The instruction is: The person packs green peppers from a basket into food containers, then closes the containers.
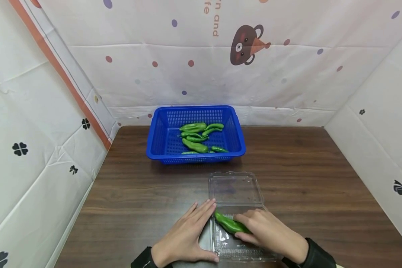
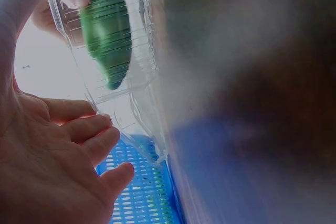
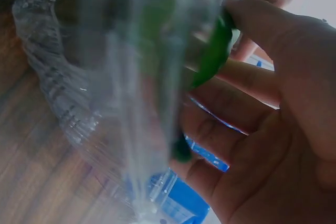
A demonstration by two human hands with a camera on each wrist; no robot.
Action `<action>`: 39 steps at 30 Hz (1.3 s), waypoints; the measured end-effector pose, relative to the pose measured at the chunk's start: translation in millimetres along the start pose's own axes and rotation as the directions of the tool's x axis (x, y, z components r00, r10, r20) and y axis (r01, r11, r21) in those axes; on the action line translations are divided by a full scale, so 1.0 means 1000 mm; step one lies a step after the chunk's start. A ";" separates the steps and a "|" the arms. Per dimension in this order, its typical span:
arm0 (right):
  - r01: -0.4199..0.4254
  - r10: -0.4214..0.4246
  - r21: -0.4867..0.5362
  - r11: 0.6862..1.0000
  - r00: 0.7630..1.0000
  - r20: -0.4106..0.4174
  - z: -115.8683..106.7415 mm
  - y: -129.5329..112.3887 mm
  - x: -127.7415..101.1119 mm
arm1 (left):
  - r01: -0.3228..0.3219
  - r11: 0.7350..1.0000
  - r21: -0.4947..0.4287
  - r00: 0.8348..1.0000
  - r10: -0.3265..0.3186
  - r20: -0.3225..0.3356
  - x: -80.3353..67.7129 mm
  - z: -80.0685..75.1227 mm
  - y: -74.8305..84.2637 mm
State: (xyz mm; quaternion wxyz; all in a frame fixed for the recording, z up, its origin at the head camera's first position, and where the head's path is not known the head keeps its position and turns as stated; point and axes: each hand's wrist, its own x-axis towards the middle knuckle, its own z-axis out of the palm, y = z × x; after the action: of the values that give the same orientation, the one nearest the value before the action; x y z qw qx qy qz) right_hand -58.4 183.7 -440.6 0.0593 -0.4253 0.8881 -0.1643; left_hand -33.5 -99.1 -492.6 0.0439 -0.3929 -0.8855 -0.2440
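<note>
A clear plastic clamshell box [image 1: 234, 254] lies on the table with its lid [image 1: 235, 189] folded back, away from the person. The right hand [image 1: 268, 231] pinches a long green pepper [image 1: 228, 224] between thumb and fingers, over the base of the box. In the left wrist view the pepper [image 2: 107, 32] shows through the clear wall. Fingers straight, the left hand [image 1: 187, 240] rests along the left side of the box, its thumb near the front corner. Part of the pepper is hidden under the right hand.
Behind the box stands a blue plastic basket [image 1: 195, 158] with several green peppers [image 1: 195, 145] in it. The brown wooden table [image 1: 308, 163] is bordered by white patterned cloth [image 1: 201, 82] at the back and both sides.
</note>
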 end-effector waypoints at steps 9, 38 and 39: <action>0.005 -0.005 0.042 0.999 1.000 0.004 0.008 0.004 -0.001 | -0.003 1.000 0.004 1.000 0.003 -0.007 0.001 0.001 -0.001; 0.051 -0.044 0.057 0.997 0.992 -0.119 0.017 0.008 -0.007 | 0.046 0.996 -0.082 0.996 -0.039 0.084 -0.002 -0.002 0.000; 0.046 -0.039 0.063 0.997 0.993 -0.111 0.017 0.008 -0.007 | 0.044 0.996 -0.081 0.996 -0.037 0.081 -0.003 -0.002 0.000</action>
State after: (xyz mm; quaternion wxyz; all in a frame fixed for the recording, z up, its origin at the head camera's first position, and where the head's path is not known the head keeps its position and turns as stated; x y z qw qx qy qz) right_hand -56.2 189.5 -460.0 0.0207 -0.4323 0.8748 -0.2179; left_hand -32.2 -102.0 -491.7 -0.0129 -0.3857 -0.8835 -0.2654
